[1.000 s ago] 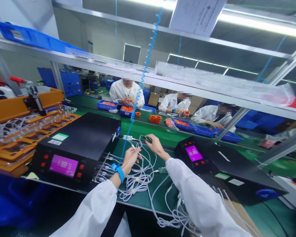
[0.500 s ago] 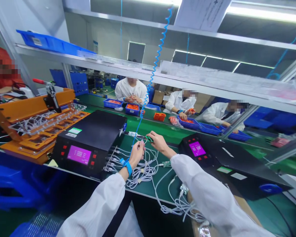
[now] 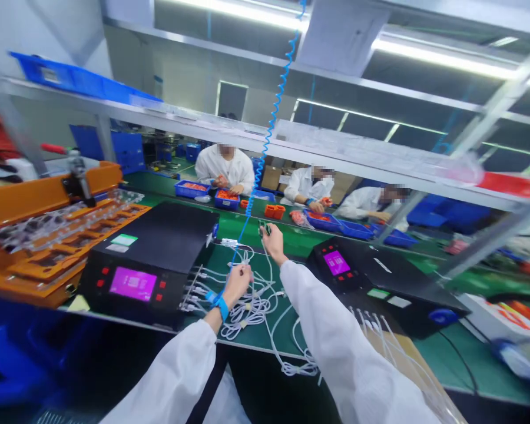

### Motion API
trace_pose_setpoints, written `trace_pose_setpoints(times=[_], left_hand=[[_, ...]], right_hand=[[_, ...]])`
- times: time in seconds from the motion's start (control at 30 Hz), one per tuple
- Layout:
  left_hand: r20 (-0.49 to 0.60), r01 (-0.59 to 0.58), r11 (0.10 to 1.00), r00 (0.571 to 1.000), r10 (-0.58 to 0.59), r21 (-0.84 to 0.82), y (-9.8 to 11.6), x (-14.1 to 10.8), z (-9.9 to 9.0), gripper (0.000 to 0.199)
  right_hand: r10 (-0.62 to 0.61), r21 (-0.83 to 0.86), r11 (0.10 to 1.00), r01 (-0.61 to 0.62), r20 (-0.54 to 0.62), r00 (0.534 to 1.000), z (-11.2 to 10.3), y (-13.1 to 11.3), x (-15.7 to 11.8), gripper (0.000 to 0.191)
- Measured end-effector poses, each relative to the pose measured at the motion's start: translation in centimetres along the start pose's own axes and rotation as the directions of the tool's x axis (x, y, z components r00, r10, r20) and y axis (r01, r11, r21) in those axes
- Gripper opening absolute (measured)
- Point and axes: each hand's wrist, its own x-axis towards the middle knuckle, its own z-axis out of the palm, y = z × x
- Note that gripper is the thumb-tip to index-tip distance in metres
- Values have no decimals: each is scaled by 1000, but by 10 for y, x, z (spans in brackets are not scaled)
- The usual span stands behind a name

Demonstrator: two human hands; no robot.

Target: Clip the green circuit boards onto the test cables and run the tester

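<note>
My right hand (image 3: 274,242) is raised past the cables, thumb and fingers pinched on a small green circuit board (image 3: 262,227). Nearer to me and to the left, my left hand (image 3: 237,282) is closed, fingertips together; what they hold, if anything, is too small to make out. Around its wrist goes a blue strap (image 3: 222,307) with a blue coiled cord (image 3: 271,118) nearby. Beside and under the left hand lie bundled white cables (image 3: 251,315), some plugged into the black tester (image 3: 154,235). Beyond it, a small pale board (image 3: 229,242) rests on the green bench.
A second black tester (image 3: 388,282) stands on the right. To the left is an orange fixture (image 3: 66,241) with a lever clamp. A shelf (image 3: 194,125) crosses overhead. Across the line, several people in white coats work at blue trays (image 3: 227,202) of orange parts.
My right hand has moved away from the left one, up and forward, with the circuit board. My left hand has drawn back lower. The whole view has shifted slightly.
</note>
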Motion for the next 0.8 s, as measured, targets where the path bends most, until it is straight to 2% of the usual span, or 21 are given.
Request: trace_pose_setpoints(times=[0.07, 0.13, 0.2, 0.27, 0.4, 0.53, 0.67, 0.8], left_hand=[[41, 6, 1000, 999, -7, 17, -1, -1, -1, 19], [64, -5, 1000, 998, 3, 16, -2, 4, -1, 15], [107, -36, 999, 994, 38, -21, -5, 13, 0, 28], [166, -75, 994, 982, 88, -81, -9, 19, 1, 46], [208, -124, 979, 966, 156, -161, -12, 19, 3, 60], [208, -144, 983, 964, 165, -113, -6, 15, 1, 62], [221, -198, 980, 956, 193, 0, -9, 21, -2, 56], [264, -221, 946, 952, 156, 238, -26, 12, -5, 39]], right_hand=[[40, 11, 999, -40, -60, 997, -7, -6, 1, 18], [40, 27, 999, -38, -60, 997, -9, -12, -8, 18], [-13, 141, 990, 12, 7, 1000, -5, -19, -21, 22], [-13, 266, 964, 6, 27, 1000, 1, -26, -34, 26], [93, 370, 924, -99, 33, 995, 2, -33, -44, 33], [198, 445, 875, -191, 30, 980, 1, -33, -38, 38], [410, 566, 750, -342, 8, 912, 0, -32, -25, 41], [579, 624, 665, -411, -83, 811, -31, -31, -2, 37]])
